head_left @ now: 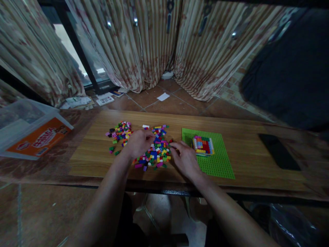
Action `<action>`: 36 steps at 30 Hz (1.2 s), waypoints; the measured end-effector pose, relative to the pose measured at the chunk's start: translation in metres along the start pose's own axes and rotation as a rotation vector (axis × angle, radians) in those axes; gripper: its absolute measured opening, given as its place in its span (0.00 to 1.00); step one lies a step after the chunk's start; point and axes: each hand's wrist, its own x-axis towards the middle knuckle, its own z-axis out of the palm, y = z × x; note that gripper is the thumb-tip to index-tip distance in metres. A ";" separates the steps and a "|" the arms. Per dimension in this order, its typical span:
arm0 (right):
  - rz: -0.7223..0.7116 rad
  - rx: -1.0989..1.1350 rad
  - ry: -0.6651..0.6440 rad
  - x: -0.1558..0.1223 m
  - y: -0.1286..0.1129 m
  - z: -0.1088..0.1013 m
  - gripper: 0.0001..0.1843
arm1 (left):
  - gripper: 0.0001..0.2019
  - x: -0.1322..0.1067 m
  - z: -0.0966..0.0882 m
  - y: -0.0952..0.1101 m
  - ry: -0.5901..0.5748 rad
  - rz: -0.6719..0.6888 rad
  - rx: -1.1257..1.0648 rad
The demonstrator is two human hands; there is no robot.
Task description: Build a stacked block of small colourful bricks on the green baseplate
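Heap of tiny multicoloured plastic bricks (157, 153) looks light, hard, side-pinchable; left hand (139, 142) curled at nine o'clock, grip unclear; right hand (185, 160) fingers extended at three.

The loose bricks (156, 151) are tiny plastic building pieces in many colours: blue, green, yellow, orange, pink, purple and white. They lie in one flat, scattered heap on the wooden tabletop (246, 151), towards its front edge and just left of a green baseplate (218, 163). A smaller cluster (121, 132) of the same bricks lies apart to the left, with a few green strays below it. Single pieces are too small to make out their shapes.
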 end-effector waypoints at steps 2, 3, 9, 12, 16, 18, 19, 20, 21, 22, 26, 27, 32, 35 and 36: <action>0.001 -0.016 0.000 0.003 -0.001 0.001 0.10 | 0.13 0.004 0.012 0.014 0.049 0.021 0.062; 0.003 -0.018 -0.003 0.003 -0.001 0.002 0.10 | 0.15 0.006 0.018 0.019 0.045 0.035 0.109; -0.003 0.023 -0.045 -0.001 -0.003 0.000 0.11 | 0.17 0.010 0.036 0.030 -0.003 0.078 0.311; -0.002 0.028 -0.042 -0.003 -0.002 -0.002 0.11 | 0.14 0.008 0.036 0.033 -0.002 0.062 0.362; -0.016 0.016 -0.034 -0.004 0.001 -0.003 0.11 | 0.13 0.007 0.037 0.038 0.012 0.018 0.356; -0.019 0.003 -0.046 -0.005 0.001 -0.004 0.11 | 0.12 0.008 0.037 0.040 0.007 -0.004 0.338; -0.018 -0.002 -0.051 -0.006 0.002 -0.004 0.11 | 0.11 0.009 0.038 0.041 0.004 -0.015 0.328; -0.015 -0.006 -0.055 -0.007 0.002 -0.004 0.11 | 0.11 0.009 0.038 0.041 0.002 -0.025 0.319; -0.013 -0.007 -0.059 -0.007 0.002 -0.004 0.11 | 0.10 0.010 0.038 0.041 0.004 -0.034 0.313; -0.011 -0.006 -0.059 -0.007 0.002 -0.005 0.11 | 0.10 0.010 0.038 0.041 0.005 -0.043 0.311; -0.001 -0.014 -0.065 -0.007 0.002 -0.006 0.11 | 0.10 0.011 0.037 0.039 0.001 -0.039 0.318; 0.005 -0.021 -0.069 -0.007 0.002 -0.006 0.11 | 0.11 0.011 0.037 0.039 -0.001 -0.033 0.318; 0.028 -0.045 -0.099 -0.006 -0.002 -0.008 0.10 | 0.10 0.010 0.036 0.032 -0.010 0.017 0.317; 0.032 -0.066 -0.114 -0.005 -0.003 -0.009 0.10 | 0.10 0.009 0.036 0.029 -0.011 0.038 0.316; 0.032 -0.072 -0.116 -0.005 -0.003 -0.009 0.10 | 0.10 0.009 0.035 0.028 -0.019 0.037 0.318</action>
